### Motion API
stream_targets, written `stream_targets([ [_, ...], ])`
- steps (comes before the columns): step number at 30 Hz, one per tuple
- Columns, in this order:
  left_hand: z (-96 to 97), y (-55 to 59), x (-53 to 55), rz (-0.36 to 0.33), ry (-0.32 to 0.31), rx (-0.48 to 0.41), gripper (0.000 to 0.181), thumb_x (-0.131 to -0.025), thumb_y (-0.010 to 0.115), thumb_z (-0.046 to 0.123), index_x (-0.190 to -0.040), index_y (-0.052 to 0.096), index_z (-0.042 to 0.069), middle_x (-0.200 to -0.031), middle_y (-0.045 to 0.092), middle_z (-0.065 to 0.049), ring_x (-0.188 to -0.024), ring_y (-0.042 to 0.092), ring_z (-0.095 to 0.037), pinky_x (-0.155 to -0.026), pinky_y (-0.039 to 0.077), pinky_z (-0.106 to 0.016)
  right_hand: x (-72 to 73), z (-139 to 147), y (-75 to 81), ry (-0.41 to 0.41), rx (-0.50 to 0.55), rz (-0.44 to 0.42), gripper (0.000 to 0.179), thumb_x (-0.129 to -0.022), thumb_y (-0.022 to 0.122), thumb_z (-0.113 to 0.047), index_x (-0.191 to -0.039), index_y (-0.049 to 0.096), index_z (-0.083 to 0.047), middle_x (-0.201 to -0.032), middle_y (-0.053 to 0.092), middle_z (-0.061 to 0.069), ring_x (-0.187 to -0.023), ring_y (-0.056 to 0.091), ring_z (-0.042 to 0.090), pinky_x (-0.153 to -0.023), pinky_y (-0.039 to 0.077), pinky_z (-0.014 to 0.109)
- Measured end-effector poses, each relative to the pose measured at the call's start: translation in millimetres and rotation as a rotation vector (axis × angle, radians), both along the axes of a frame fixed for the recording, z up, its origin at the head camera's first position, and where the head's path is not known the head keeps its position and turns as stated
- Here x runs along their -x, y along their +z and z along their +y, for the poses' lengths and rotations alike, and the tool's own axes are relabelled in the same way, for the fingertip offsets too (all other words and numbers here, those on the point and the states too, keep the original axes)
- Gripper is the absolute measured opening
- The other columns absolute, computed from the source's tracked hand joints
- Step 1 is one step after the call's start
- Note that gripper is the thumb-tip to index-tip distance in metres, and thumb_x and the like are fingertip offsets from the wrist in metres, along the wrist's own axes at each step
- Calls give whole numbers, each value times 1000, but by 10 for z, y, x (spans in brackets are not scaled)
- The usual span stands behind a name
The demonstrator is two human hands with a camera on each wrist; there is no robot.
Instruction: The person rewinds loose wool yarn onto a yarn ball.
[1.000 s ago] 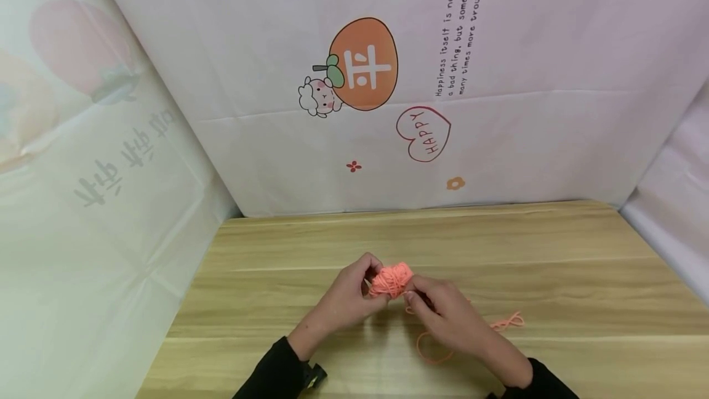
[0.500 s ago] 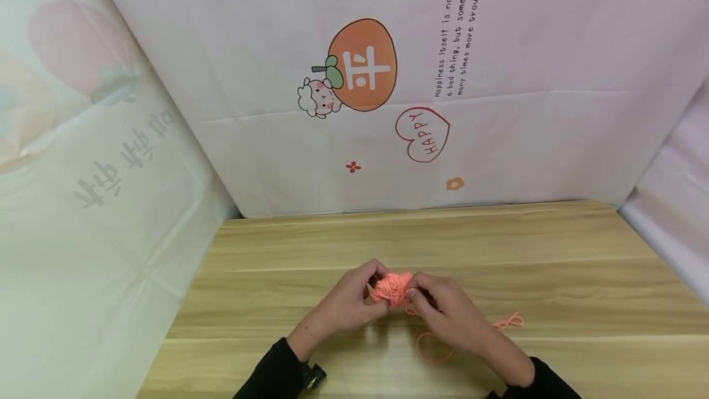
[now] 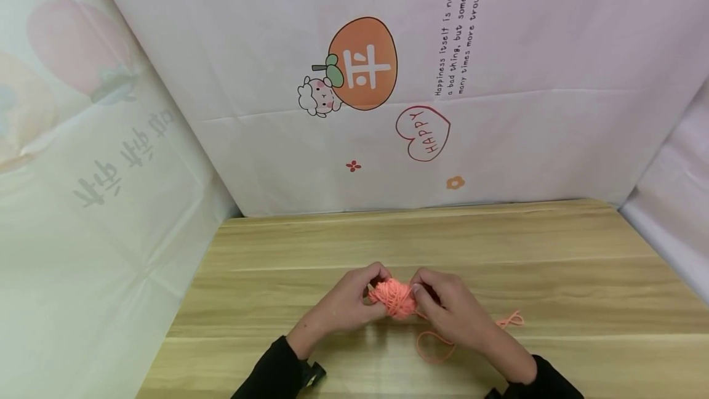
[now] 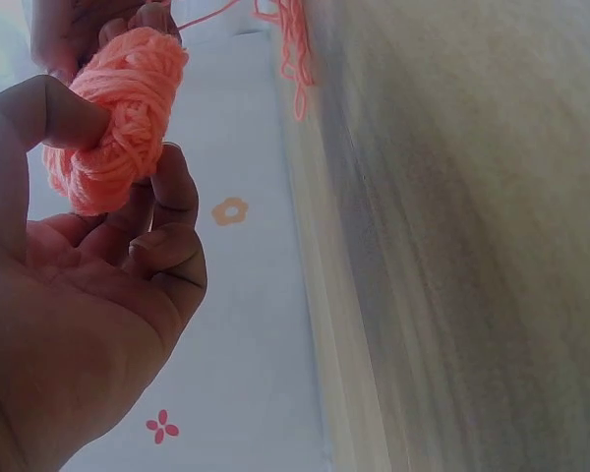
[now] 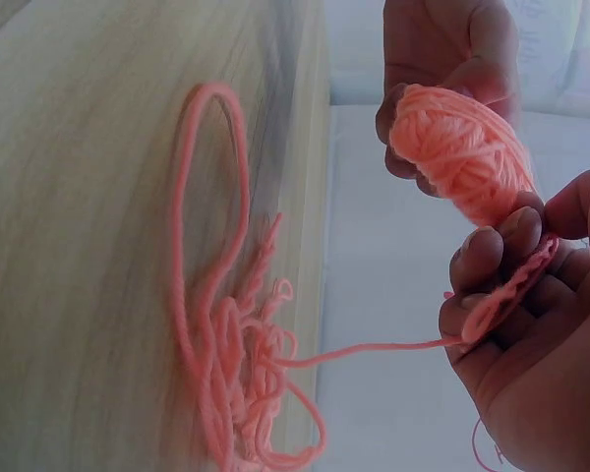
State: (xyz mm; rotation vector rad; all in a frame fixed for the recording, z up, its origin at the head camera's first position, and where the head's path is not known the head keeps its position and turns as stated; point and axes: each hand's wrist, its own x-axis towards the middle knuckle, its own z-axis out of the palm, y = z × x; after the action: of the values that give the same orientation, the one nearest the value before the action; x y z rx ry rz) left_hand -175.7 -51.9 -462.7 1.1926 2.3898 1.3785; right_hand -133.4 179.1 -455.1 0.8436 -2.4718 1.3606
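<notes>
A small coral-pink ball of yarn point(image 3: 394, 298) is held just above the table, between both hands. My left hand point(image 3: 349, 303) grips its left end, with the thumb point(image 4: 74, 113) pressed into the windings and fingers behind. At the ball's other end, my right hand point(image 3: 451, 310) pinches a yarn strand point(image 5: 531, 270) between thumb and fingertips. More of that strand lies across the curled right fingers. From there a single length runs down to a loose tangle of yarn point(image 5: 241, 383) on the table, partly hidden by the right forearm in the head view.
The wood-grain table point(image 3: 288, 245) extends around the hands. A white printed cloth point(image 3: 266, 159) hangs behind its back edge, and another pale cloth point(image 3: 111, 263) hangs at the left. A small dark object point(image 3: 316, 375) sits by the left sleeve.
The yarn ball has come lower in the head view, nearer to me, and its tilt has changed. The left fingers have lowered slightly with it, while the right hand stays close against its right end.
</notes>
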Motion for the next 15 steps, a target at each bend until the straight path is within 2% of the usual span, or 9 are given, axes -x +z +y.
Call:
stream_targets([
  [5,10,21,-19,-9,-12,-9,33,-78,64,4,-103,56,23,-93,61,10,-81,56,-6,-59,51,-32,2,-5,-4,9,9,-10,25,-100,49,-4,-86,60,-22,-58,43,-14,-47,36,-1,-39,34,18],
  [11,21,231,-125,-36,-45,-28,29,-75,65,-2,-98,58,15,-86,58,4,-73,51,-12,-56,43,-25,10,2,-29,5,2,-7,27,-100,50,-3,-85,58,-25,-60,43,-14,-48,37,-1,-40,35,18],
  [15,18,327,-161,-48,-94,-46,26,-77,67,-1,-97,57,13,-84,55,4,-71,48,-14,-57,43,-28,13,3,-24,13,-1,-16,26,-101,49,-7,-86,57,-27,-62,46,-14,-49,40,0,-41,38,19],
])
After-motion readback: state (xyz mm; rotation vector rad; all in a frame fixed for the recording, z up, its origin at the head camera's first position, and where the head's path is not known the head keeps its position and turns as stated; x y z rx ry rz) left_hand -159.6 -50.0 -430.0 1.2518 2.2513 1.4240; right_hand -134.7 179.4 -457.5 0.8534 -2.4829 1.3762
